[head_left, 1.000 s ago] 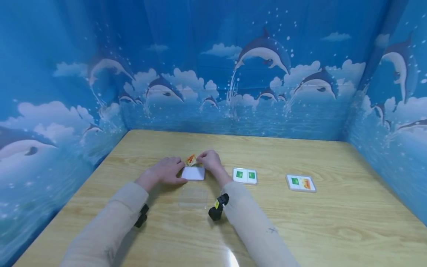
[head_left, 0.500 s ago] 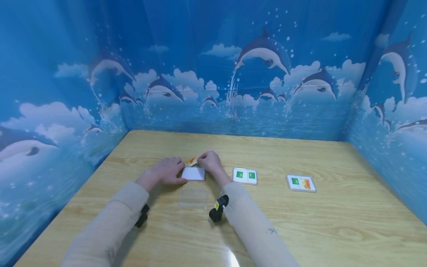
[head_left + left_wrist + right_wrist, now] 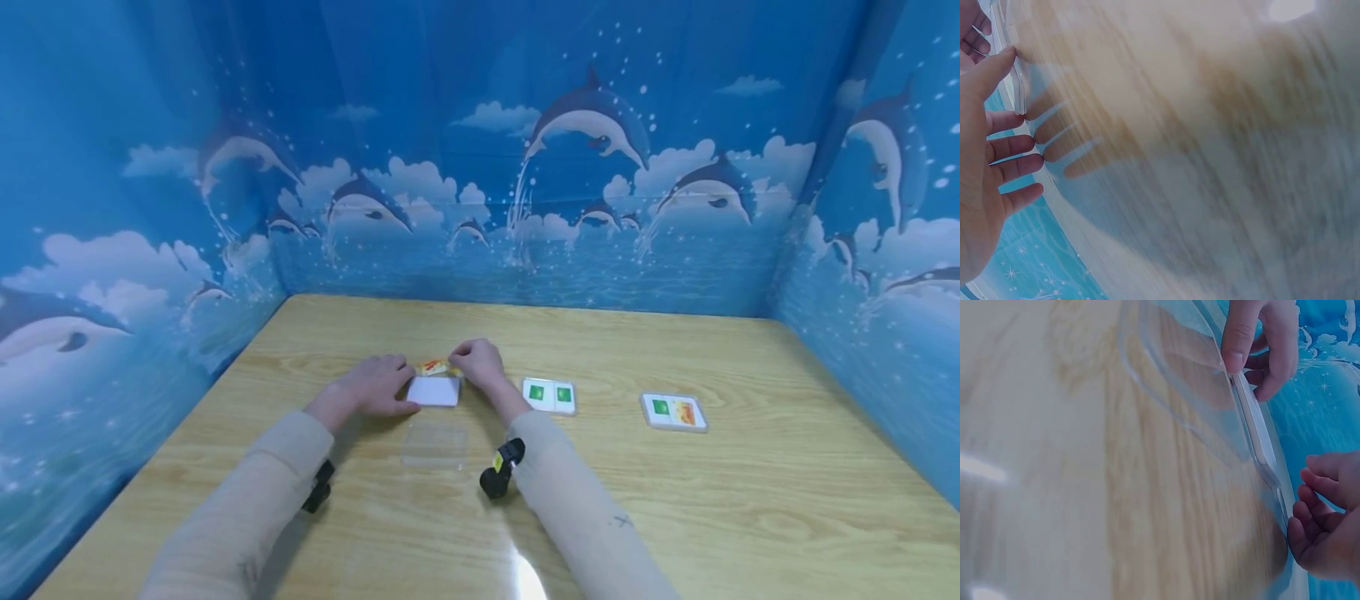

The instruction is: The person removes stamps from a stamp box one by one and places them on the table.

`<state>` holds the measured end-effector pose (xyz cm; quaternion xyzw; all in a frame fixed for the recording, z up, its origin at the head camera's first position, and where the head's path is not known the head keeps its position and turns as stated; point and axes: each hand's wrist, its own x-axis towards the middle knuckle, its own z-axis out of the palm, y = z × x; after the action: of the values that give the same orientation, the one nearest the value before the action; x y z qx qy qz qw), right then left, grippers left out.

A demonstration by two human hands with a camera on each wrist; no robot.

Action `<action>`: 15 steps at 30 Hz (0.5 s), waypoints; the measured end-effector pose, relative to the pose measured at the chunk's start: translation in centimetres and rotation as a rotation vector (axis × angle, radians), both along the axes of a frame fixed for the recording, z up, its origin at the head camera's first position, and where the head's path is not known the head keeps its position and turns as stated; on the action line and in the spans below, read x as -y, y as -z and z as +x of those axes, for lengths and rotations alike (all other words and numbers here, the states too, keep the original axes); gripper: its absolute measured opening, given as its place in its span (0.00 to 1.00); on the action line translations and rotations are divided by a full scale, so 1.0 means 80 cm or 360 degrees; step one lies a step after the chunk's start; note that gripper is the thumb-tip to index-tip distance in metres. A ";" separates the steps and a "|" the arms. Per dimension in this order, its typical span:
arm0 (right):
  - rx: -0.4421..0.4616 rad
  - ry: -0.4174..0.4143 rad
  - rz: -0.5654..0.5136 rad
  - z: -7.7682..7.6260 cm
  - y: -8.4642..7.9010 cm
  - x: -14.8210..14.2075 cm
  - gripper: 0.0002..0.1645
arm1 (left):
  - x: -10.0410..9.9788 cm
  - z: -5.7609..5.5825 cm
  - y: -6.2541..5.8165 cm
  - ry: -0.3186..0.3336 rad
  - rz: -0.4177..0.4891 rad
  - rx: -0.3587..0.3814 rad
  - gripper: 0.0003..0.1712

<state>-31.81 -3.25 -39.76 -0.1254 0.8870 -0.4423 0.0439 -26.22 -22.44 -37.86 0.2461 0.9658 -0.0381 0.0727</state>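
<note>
My left hand (image 3: 371, 385) holds the left end of a flat white case (image 3: 433, 392), with the thumb at its near edge and the fingers at its left and far side. The case appears edge-on in the right wrist view, below the left thumb. Just behind it is a small orange-and-yellow printed piece (image 3: 432, 367). My right hand (image 3: 477, 363) pinches at the right end of this piece, its fingers curled and partly hiding it. In the right wrist view the right hand (image 3: 1329, 512) has thumb and forefinger tips close together; the printed piece does not show there.
A clear plastic cover (image 3: 434, 444) lies in front of the white case. To the right lie a flat case with two green pictures (image 3: 549, 396) and one with a green and an orange picture (image 3: 674, 412). A dolphin-print curtain (image 3: 480, 150) surrounds the wooden table (image 3: 750, 500).
The printed piece has turned from a diamond-like tilt to nearly level behind the white case. My right hand has shifted slightly right. The left hand stays in place on the case.
</note>
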 end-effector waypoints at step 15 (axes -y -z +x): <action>0.0038 -0.0132 -0.0048 0.006 -0.018 -0.015 0.13 | 0.004 0.003 -0.011 -0.0076 0.0075 0.0033 0.39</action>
<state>-31.31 -2.04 -38.34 -0.1575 0.8737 -0.4548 0.0707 -25.99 -22.78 -37.01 0.2252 0.9711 -0.0111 0.0778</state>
